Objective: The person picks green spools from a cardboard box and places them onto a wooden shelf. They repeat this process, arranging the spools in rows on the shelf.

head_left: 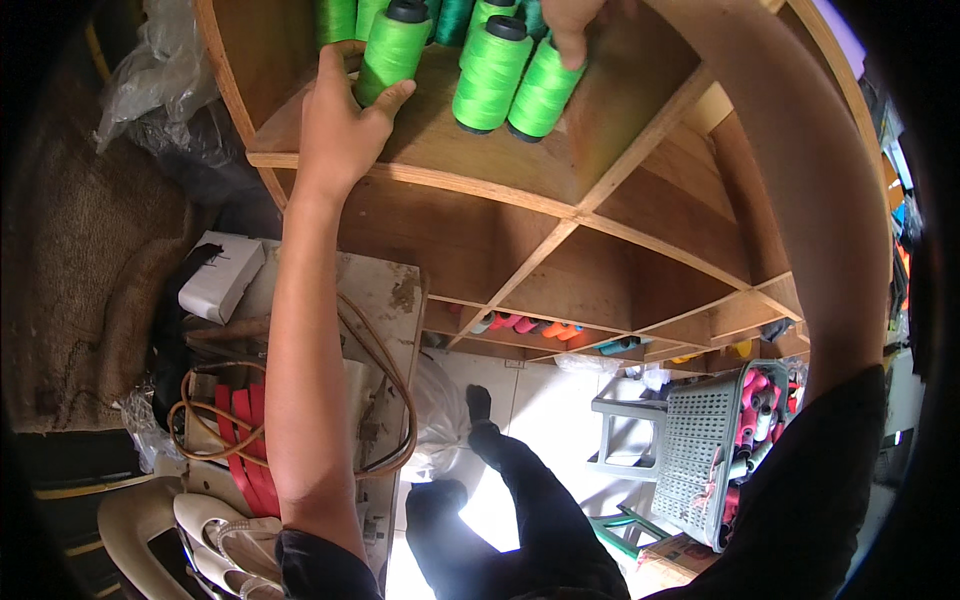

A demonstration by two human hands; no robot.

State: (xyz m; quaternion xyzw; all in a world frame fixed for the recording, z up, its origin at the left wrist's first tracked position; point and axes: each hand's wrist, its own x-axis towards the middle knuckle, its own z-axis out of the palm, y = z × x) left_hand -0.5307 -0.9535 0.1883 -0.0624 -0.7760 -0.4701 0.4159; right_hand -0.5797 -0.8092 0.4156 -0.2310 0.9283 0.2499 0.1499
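Observation:
My left hand (345,125) is closed around a bright green thread spool (390,60) with a black top, thumb on its near side, at the front of the upper shelf compartment. My right hand (572,22), partly cut off by the upper edge, grips another green thread spool (543,92), one finger down along its side. Touching that spool on its left stands a green thread spool (490,80). Behind them are more green spools (337,20) and a darker teal spool (453,22), cut off at the top.
The wooden shelf (480,190) has square compartments; lower ones hold pink and orange spools (525,325). A grey plastic basket (700,450) of spools stands right, beside a grey stool (625,440). At left, a worn table (385,290) carries a white box (222,277), cable and red strips.

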